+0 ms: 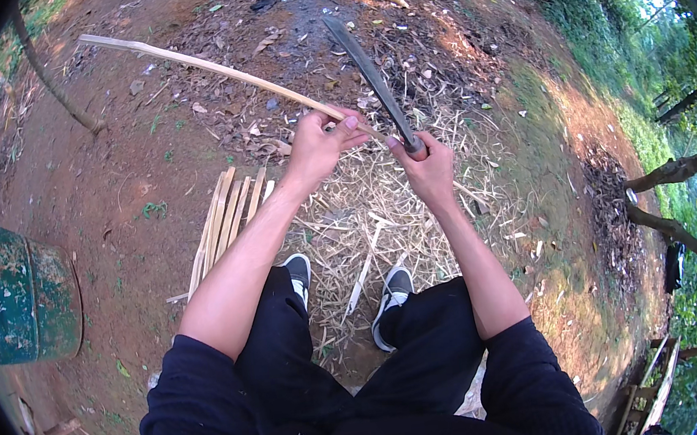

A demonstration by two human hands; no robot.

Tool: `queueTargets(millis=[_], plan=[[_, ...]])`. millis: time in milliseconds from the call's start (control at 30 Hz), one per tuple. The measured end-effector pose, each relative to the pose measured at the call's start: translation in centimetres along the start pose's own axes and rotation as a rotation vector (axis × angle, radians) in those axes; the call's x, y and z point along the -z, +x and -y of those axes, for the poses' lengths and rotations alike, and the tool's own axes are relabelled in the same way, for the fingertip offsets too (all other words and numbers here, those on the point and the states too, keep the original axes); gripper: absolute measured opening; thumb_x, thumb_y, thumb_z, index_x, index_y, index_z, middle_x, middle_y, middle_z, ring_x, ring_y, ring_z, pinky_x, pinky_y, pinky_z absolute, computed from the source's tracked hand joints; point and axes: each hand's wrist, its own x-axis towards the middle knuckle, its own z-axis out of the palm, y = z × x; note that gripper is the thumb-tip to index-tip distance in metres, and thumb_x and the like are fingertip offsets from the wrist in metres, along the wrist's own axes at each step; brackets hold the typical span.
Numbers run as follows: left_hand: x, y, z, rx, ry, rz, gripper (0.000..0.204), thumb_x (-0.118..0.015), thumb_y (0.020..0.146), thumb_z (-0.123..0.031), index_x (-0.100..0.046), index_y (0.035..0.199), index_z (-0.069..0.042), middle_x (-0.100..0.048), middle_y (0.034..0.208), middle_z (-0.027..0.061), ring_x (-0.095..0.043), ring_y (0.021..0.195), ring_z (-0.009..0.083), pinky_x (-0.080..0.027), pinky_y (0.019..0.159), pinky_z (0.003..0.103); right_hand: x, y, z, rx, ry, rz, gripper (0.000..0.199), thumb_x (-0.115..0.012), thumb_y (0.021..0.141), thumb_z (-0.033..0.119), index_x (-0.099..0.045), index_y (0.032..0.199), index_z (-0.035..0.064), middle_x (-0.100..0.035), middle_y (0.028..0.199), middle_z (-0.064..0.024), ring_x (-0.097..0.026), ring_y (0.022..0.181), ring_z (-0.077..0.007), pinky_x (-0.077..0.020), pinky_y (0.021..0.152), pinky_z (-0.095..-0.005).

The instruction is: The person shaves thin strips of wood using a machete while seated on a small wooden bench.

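Above the black sneakers [392, 291], right hand [426, 167] closed round the machete [372, 79] handle. Left hand [320, 146], just beside, grips the long bamboo strip [205, 67]. Split bamboo slats [226, 222] lie left of the sneakers; green drum [17, 295] farther left.

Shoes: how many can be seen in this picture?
2. The left shoe sits on the ground beside the pile of split bamboo strips; the right shoe sits among the pale shavings. Both are partly hidden by the trouser legs.
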Motion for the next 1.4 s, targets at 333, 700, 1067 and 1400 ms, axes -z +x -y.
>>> queueTargets(millis=[333,700,1067,1400], plan=[[-0.2,-0.4,-0.6,0.116,-0.095,-0.04,0.024,-0.055,0.101,-0.012,-0.052,0.113,0.009,-0.063,0.113,0.0216,-0.068,0.107,0.0292,-0.06,0.095,0.036,-0.1,0.0,0.4,-0.014,0.039,0.004,0.041,-0.078,0.086,0.038,-0.07,0.097,-0.0005,-0.058,0.057,0.0006,-0.051,0.054,-0.0075,-0.0395,0.051,-0.028],[0.4,-0.9,-3.6,0.33,0.468,0.1,0.039,-0.053,0.104,-0.033,-0.057,0.106,0.006,-0.066,0.109,0.0215,-0.07,0.096,0.0198,-0.057,0.071,0.029,1.3,0.8,-1.1,-0.045,-0.129,-0.165,0.038,-0.078,0.086,0.038,-0.068,0.093,0.002,-0.059,0.055,-0.0042,-0.056,0.049,-0.0152,-0.0432,0.052,-0.0322],[1.0,-1.7,-4.5,-0.253,1.494,0.125,0.023,-0.06,0.096,-0.021,-0.07,0.095,-0.001,-0.066,0.073,0.0164,-0.065,0.081,0.0372,-0.047,0.084,0.047,2.7,1.1,-2.4,0.085,-0.263,-0.141,0.038,-0.079,0.085,0.04,-0.068,0.097,0.0051,-0.062,0.058,-0.0078,-0.062,0.052,-0.0221,-0.0452,0.052,-0.0344],[-1.2,-1.3,-3.1,0.216,1.122,0.237,0.033,-0.052,0.102,-0.029,-0.07,0.097,-0.001,-0.07,0.087,0.0218,-0.07,0.086,0.0356,-0.05,0.078,0.047,1.9,0.5,-1.7,0.194,-0.262,-0.035,0.038,-0.08,0.081,0.04,-0.07,0.093,0.0048,-0.06,0.06,-0.0065,-0.062,0.052,-0.0239,-0.0454,0.05,-0.0381]])
